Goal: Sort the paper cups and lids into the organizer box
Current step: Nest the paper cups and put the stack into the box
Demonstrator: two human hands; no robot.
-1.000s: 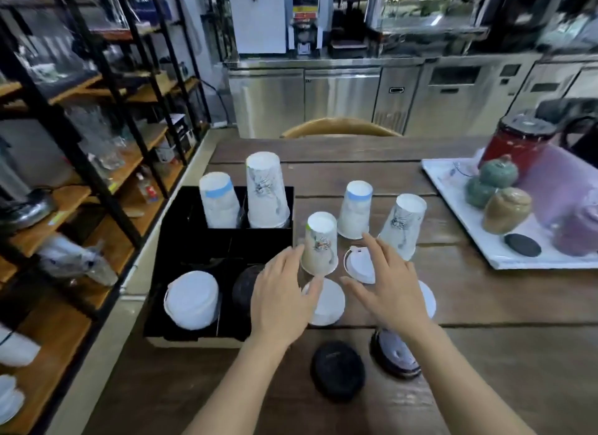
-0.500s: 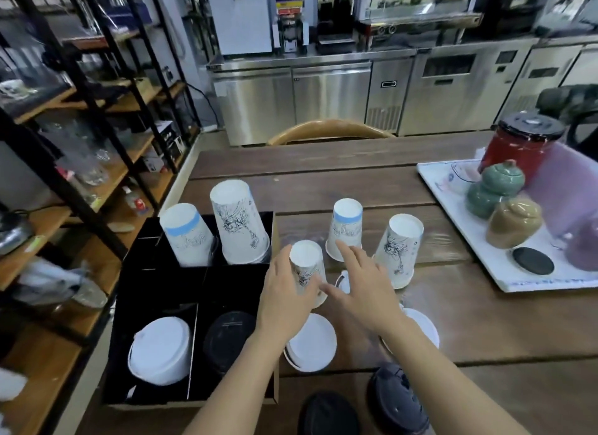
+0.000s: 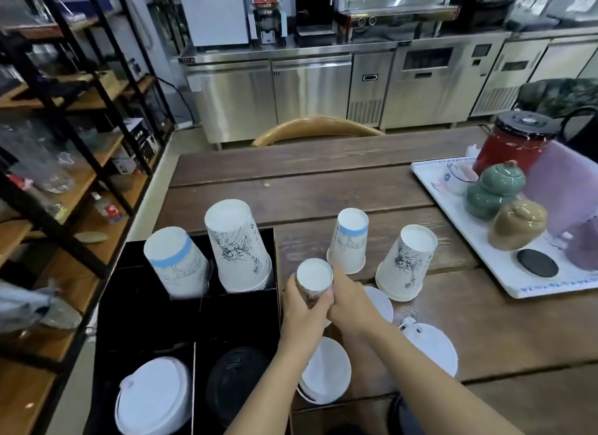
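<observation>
A small upturned paper cup (image 3: 314, 277) stands just right of the black organizer box (image 3: 238, 311). My left hand (image 3: 304, 318) and my right hand (image 3: 348, 300) both wrap around its sides. In the box's far compartments sit a blue-banded cup stack (image 3: 176, 266) and a drawing-printed cup stack (image 3: 238, 245). Its near compartments hold white lids (image 3: 152, 399) and a black lid (image 3: 238, 383). On the table stand a blue-banded cup (image 3: 349, 240) and a printed cup (image 3: 404, 263). White lids (image 3: 325, 374) (image 3: 433, 347) (image 3: 380, 303) lie near my arms.
A white tray (image 3: 453, 214) at the right carries ceramic jars, a red jar and a black coaster. A black and wood shelf rack (image 3: 81, 162) runs along the left. A wooden chair back (image 3: 317, 127) stands beyond the table's far edge. Steel counters line the back.
Both hands have closed in from above the lids onto the small cup. The view has shifted, so the box and cups sit lower and closer in the frame.
</observation>
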